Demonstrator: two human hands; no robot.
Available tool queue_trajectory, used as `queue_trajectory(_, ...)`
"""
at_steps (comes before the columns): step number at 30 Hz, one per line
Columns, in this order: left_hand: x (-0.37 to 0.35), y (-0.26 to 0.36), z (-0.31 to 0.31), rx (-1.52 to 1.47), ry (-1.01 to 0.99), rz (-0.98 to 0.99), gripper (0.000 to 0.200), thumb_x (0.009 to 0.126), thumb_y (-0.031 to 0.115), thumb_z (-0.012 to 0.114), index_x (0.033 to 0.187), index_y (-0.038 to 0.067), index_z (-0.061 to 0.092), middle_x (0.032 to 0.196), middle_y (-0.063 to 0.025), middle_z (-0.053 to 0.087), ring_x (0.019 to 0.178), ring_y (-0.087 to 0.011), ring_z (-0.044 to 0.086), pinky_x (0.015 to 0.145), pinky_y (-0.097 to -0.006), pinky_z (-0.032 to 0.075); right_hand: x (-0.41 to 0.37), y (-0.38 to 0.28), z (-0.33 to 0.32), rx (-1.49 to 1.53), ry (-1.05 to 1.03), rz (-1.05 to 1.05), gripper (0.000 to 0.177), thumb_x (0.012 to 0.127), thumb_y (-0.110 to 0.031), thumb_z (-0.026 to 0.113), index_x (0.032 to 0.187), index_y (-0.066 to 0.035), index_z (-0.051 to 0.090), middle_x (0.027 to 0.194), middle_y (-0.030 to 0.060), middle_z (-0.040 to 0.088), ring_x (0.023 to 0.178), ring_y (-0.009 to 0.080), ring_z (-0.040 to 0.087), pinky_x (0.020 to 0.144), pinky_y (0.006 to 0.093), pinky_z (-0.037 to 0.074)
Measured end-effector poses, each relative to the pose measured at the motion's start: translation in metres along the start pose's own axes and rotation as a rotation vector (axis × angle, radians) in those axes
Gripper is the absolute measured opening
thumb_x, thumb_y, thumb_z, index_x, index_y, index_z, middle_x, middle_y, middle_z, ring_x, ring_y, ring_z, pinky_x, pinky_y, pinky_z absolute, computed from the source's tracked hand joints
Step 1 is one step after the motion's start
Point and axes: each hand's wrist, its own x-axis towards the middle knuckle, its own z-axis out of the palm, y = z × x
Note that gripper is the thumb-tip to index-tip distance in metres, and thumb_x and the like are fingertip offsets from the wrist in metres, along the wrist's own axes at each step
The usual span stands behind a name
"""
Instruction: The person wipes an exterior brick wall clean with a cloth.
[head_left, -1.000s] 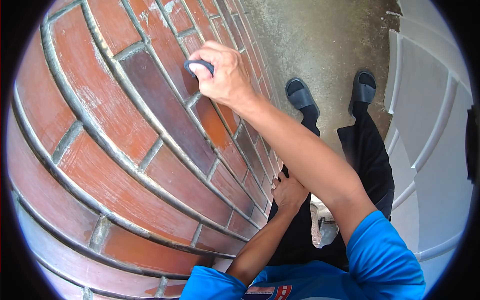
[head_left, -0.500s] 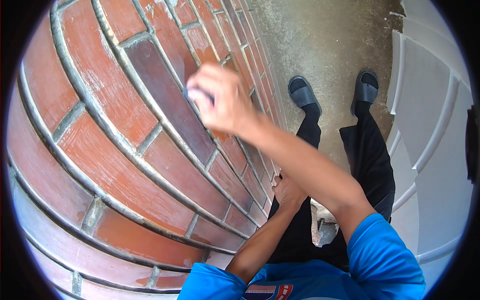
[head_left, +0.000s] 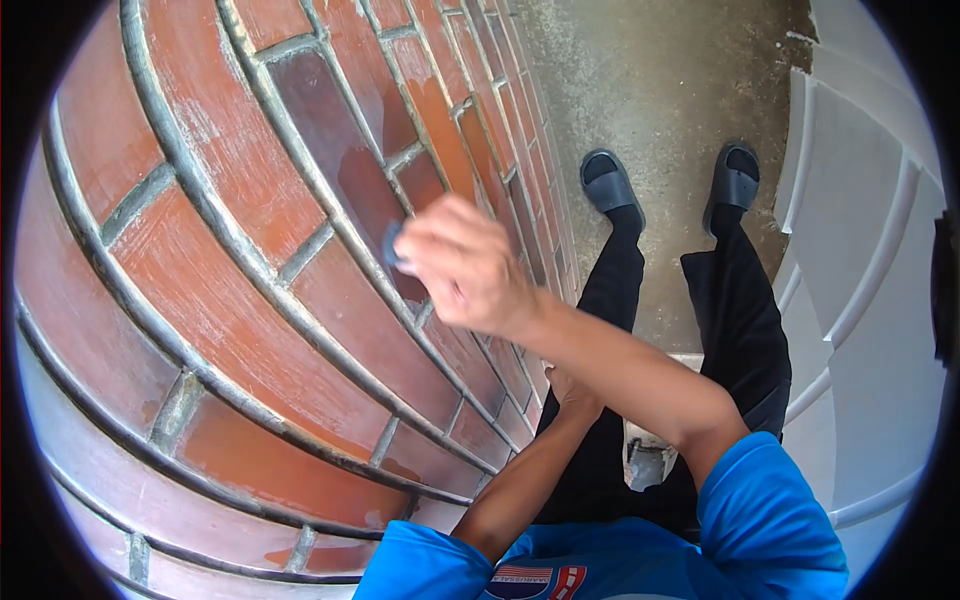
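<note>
My right hand (head_left: 465, 265), slightly blurred, is closed around a small dark blue-grey piece (head_left: 393, 245) that sticks out past the fingertips. I cannot make out its exact kind. It is at the face of the brick wall (head_left: 270, 345), over a dark purplish brick (head_left: 330, 125) with a damp-looking patch. My left hand (head_left: 573, 393) is low beside my thigh, close to the wall's lower part. The right forearm covers part of it, and its fingers are mostly hidden.
White panels with raised ribs (head_left: 865, 270) stand on the right. Below lies a concrete floor (head_left: 680, 80), where my feet in grey slides (head_left: 609, 183) are planted. Several bricks have whitish streaks; others look darker and wet. A small grey-white object (head_left: 648, 465) shows between my legs.
My right hand has moved down the wall, toward my body, with the dark piece still in it. More of the dark brick and its damp patch now shows. The left hand has barely moved.
</note>
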Motion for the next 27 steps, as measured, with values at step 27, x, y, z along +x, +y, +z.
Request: queue_trajectory(27,-0.003,0.025,-0.034,0.078,0.230,0.044,0.049,0.101,0.041,0.054,0.139,0.011,0.048,0.134,-0.0113,0.056,0.128,-0.0266,0.047,0.111,-0.0459,0.030,0.000,-0.017,-0.005,-0.038,-0.009,0.109,0.018,0.072,0.010,0.069,0.088,0.002,0.065,0.081,0.0111,0.059,0.073,0.0276,0.060,0.063,0.0364,0.048)
